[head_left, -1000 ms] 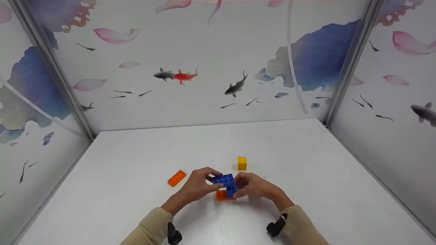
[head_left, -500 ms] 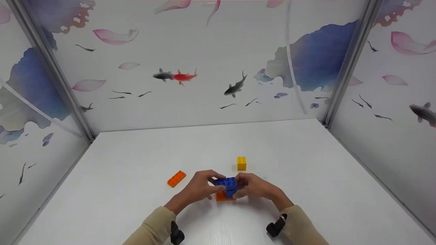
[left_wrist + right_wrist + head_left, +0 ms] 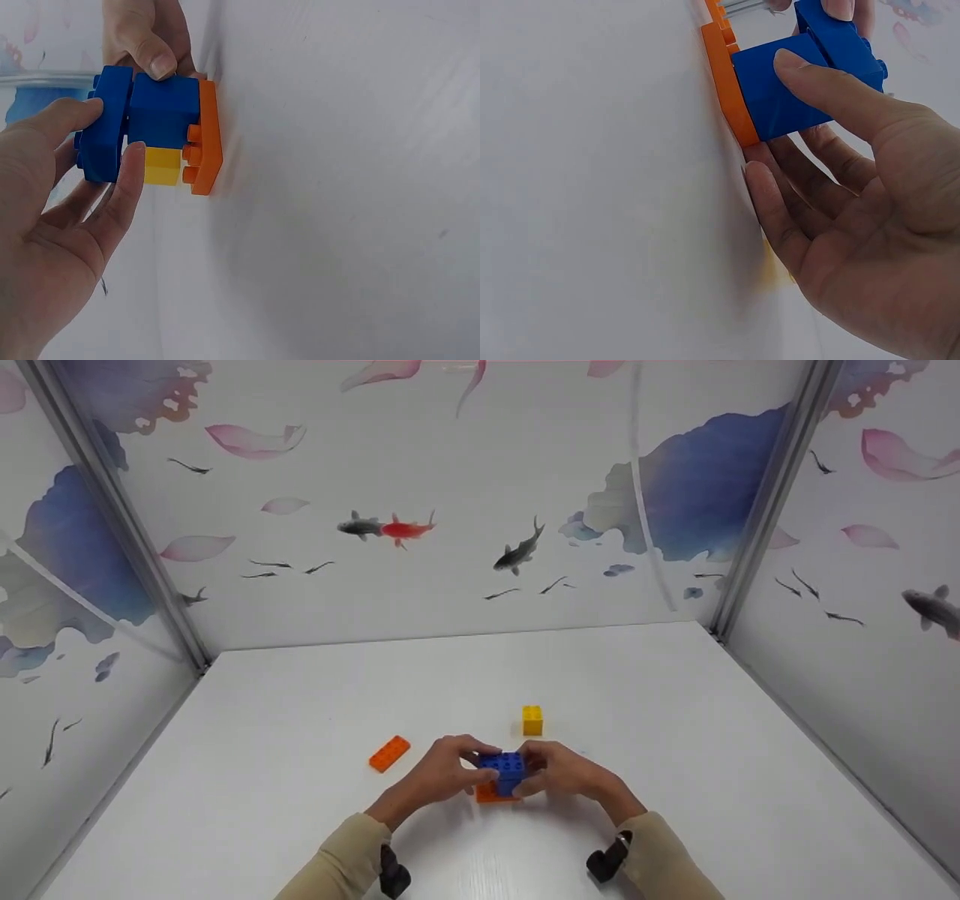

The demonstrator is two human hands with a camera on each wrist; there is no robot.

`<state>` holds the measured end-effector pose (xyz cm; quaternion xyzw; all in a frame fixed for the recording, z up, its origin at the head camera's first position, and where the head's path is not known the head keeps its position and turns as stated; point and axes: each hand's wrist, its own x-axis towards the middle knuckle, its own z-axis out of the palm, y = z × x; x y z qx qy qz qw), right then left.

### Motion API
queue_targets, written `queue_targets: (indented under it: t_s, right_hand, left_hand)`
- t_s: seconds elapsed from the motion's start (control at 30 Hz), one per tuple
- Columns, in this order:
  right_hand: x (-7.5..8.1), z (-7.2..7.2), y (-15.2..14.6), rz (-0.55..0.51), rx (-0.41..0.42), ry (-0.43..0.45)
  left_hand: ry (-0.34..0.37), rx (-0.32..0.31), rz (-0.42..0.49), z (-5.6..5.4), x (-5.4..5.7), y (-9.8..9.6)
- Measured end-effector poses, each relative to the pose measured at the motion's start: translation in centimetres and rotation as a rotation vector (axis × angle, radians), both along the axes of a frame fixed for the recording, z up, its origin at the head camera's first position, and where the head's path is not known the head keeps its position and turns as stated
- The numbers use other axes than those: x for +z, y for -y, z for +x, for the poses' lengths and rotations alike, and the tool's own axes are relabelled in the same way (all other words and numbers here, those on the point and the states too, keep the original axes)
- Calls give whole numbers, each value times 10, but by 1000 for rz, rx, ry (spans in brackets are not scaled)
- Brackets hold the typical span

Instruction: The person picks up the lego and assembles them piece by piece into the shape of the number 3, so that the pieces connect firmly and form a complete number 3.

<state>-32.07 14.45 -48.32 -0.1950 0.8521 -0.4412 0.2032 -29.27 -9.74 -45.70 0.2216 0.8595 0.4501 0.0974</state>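
My left hand [image 3: 442, 769] pinches a long blue brick [image 3: 109, 131] between thumb and fingers, studs facing up. It sits over a taller square blue block [image 3: 165, 112], with a thin gap line between the two in the left wrist view. My right hand [image 3: 562, 771] holds that lower block, its thumb [image 3: 791, 61] flat against one side. The lower block stands on one end of an orange flat brick [image 3: 211, 142], which lies on the table. Several bare orange studs show beside the block, under the overhanging end of the long brick.
Beyond the hands a yellow brick [image 3: 532, 721] stands on the white table [image 3: 480, 679]. Another orange flat brick [image 3: 389, 754] lies left of my left hand. Patterned panels [image 3: 465, 585] wall the table at the back and both sides.
My left hand has moved slightly right and down, bringing the long blue brick over the lower blue block. The right hand has stayed in place.
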Motion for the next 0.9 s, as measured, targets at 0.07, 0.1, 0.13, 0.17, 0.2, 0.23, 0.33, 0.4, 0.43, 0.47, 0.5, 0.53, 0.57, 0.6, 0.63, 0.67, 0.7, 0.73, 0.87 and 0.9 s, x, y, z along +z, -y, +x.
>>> queue_targets:
  t_s: [0.07,0.1,0.13,0.17,0.2,0.23,0.33,0.4,0.43,0.47,0.5,0.53,0.57,0.6,0.63,0.67,0.7,0.73,0.87,0.9]
  right_hand:
    - [0,0,0,-2,-2,5]
    - [0,0,0,-4,-2,8]
    - [0,0,0,-3,-3,8]
    - [0,-1,0,-1,-3,8]
    - [-1,-1,0,0,-2,6]
    - [-1,-1,0,-7,5,4]
    - [-1,-1,0,-18,21,-9]
    - [0,-1,0,-26,27,-12]
    - [0,-1,0,-31,28,-10]
    - [0,-1,1,-29,26,-8]
    - [0,-1,1,-28,25,-4]
    - [1,0,1,-26,22,-3]
    - [1,0,1,-26,17,0]
    - [1,0,1,-24,15,0]
    - [1,0,1,-22,12,2]
    - [1,0,1,-21,10,3]
    - [1,0,1,-18,10,3]
    - [1,0,1,-17,8,1]
    - [1,0,1,-20,16,-2]
    - [1,0,0,-21,18,-4]
  left_hand:
    - [-1,-2,3,0,0,0]
    - [0,-2,3,0,0,0]
    - [3,0,2,0,0,1]
    - [5,1,0,0,0,1]
    - [9,4,-3,0,0,1]
    - [12,5,-4,0,0,2]
    - [9,5,-10,0,1,3]
    - [1,2,-15,0,1,4]
    - [-5,-1,-17,0,2,4]
    - [-9,-3,-19,-1,2,5]
    - [-10,-4,-20,-1,3,5]
    - [-9,-3,-25,-2,3,6]
    - [-11,-4,-28,-2,3,6]
    - [-11,-5,-31,-3,4,6]
    - [-14,-8,-30,-3,4,7]
    - [-14,-11,-29,-4,4,7]
    - [-15,-12,-29,-4,4,7]
    - [-14,-14,-29,-5,4,7]
    - [-9,-19,-28,-6,4,7]
    - [-4,-17,-30,-7,4,7]
